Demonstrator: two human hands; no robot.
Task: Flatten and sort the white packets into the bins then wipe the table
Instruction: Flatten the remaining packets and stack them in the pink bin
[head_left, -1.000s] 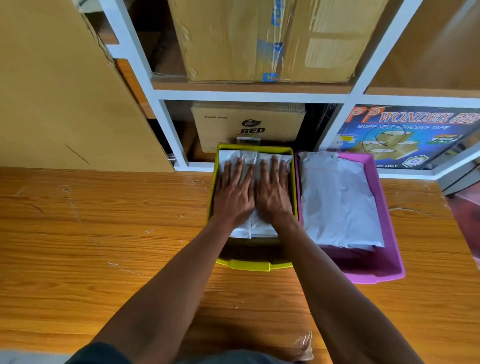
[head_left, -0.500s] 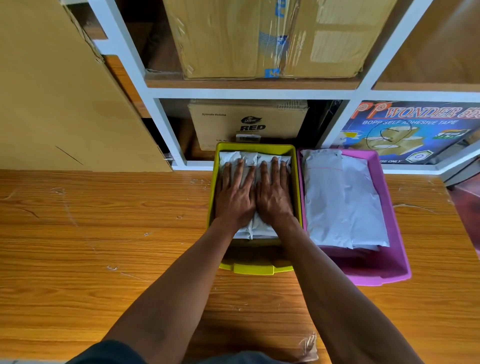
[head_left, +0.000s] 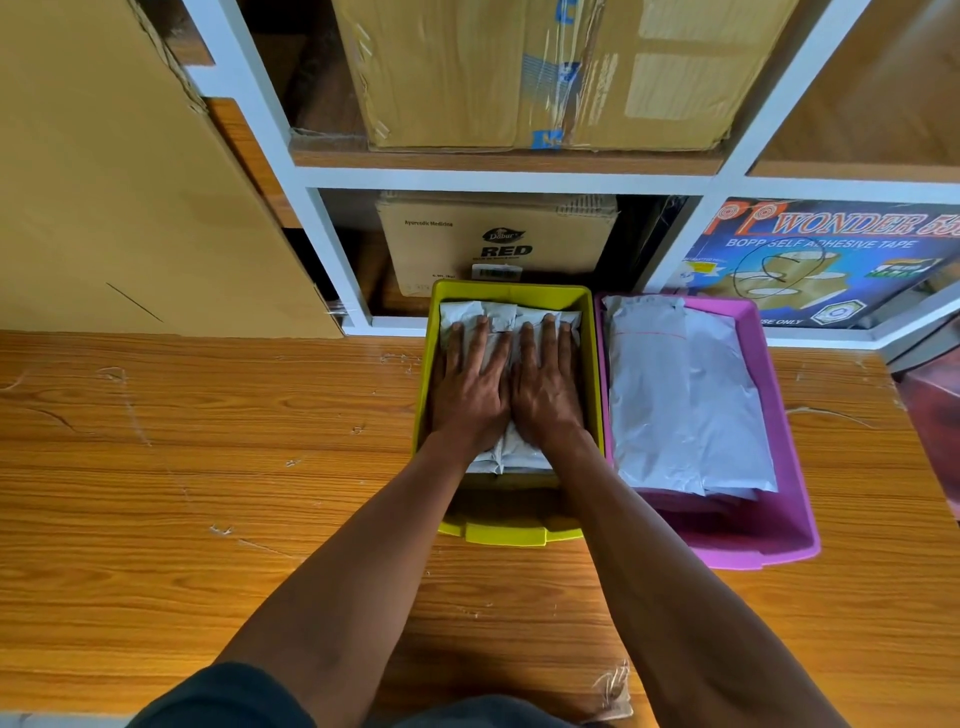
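Packets, small and white, lie in the yellow bin at the back of the table. The head view looks down on two arms that reach into this bin. The left hand and the right hand lie flat on the packets, side by side, thumbs almost touching. The fingers are straight and spread, so the hands are open and grip nothing. They press down, most likely to push the air out and make the pile lie low and flat in the bin.

Just beside it on the right stands the pink bin. Bigger white packets lie in it, already flat. So it looks like small ones go in yellow and big ones in pink.

No white packets show on the bare wood, so sorting seems nearly done. A scrap of clear wrap lies near the front edge. The table shows pale marks, and no cloth is in sight, so wiping is not yet done.
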